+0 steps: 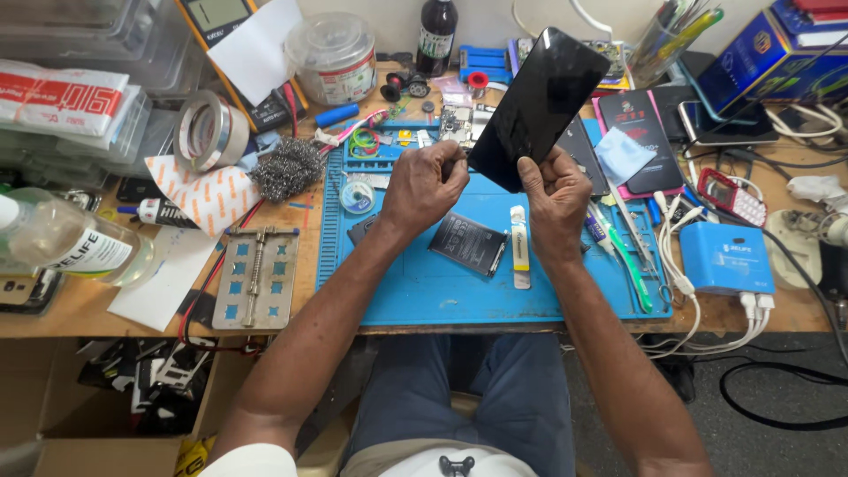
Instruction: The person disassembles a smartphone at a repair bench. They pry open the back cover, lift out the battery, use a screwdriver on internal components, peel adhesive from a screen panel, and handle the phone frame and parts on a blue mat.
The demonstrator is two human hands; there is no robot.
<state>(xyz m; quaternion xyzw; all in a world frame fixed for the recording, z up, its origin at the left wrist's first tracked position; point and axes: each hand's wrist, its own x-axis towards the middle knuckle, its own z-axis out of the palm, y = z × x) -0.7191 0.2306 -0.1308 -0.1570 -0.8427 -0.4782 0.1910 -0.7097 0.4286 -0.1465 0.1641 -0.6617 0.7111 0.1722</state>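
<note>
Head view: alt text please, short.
Both hands, left hand and right hand, hold a dark phone screen panel tilted above a blue work mat on a cluttered repair bench. A phone battery lies on the mat below; a tape roll sits at left.

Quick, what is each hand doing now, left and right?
Left hand: closed on the lower edge of the black phone panel.
Right hand: closed on the same panel's lower corner.

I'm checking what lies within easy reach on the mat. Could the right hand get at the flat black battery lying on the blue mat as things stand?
Probably not at once: the right hand grips the lower edge of the black phone. The battery lies uncovered just below both hands, so the path looks free once the hand lets go.
</note>
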